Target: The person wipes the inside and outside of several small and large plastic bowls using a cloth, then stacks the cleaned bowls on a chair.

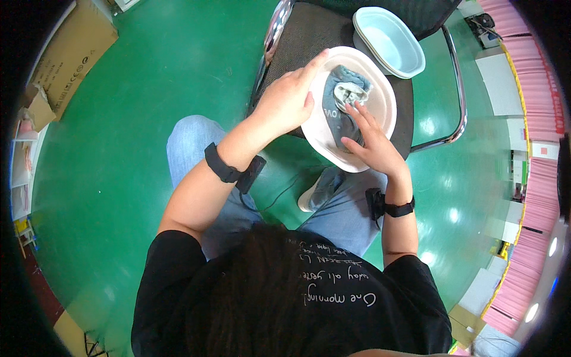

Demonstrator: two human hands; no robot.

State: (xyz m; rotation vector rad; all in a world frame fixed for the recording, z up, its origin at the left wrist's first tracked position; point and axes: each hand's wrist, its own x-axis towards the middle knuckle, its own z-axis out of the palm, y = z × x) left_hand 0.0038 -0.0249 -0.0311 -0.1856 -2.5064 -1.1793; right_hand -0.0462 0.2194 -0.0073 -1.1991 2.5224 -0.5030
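While the left hand (287, 100) lies along the rim of the off-white oval plastic basin (388, 110) at upper centre, I cannot tell whether it grips. Fingers spread and unclenched, the right hand (379, 146) touches the blue-grey soft cloth bundle (338, 119) inside. Light-blue oval plastic basins (389, 41) sit just beyond, upper right, on the dark fabric chair (312, 30).

Workshop-like room, exact kind unclear, glossy green floor (107, 178), large cardboard box (77, 53), pink curtains (538, 83), metal-framed chair (309, 30)
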